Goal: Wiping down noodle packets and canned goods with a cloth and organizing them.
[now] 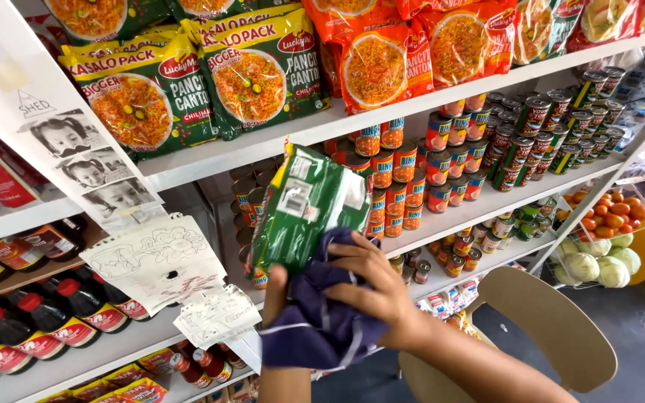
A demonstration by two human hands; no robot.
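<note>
Just in front of the can shelf (487,205), the left hand (274,287) pinches a green packet (307,205) by its lower edge; it looks light, crinkly and slippery. The right hand (375,287), fingers (352,250) curled, presses a soft blue cloth (322,321) against it.

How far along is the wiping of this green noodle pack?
Done: the green noodle pack is off the shelf. In hand: the left hand holds it up while the right hand presses a dark blue cloth against its lower edge. Left: the pack is not back on the shelf.
</note>
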